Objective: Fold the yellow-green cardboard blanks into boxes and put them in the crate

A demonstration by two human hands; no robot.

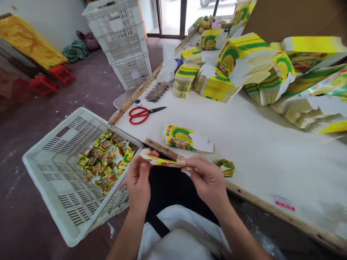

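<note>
Between my two hands is a flat yellow-green printed carton [166, 163], held level over the table's near edge. My left hand [139, 178] pinches its left end, where white card shows. The other end is gripped by the fingertips of my right hand [207, 177]. A small stack of flat cartons [180, 138] lies on the table just beyond, its white flaps pointing right. To the right of my right hand sits a ring of green-yellow card or tape [226, 168]. At the left, a white plastic crate [67, 213] holds many small folded boxes [108, 159].
Red-handled scissors [139, 115] lie on the white table [252, 151] near a small blue roll [138, 102]. Bundles of flat cartons [217, 86] are piled at the back and right. Stacked white crates [121, 39] and red stools [45, 85] stand on the floor.
</note>
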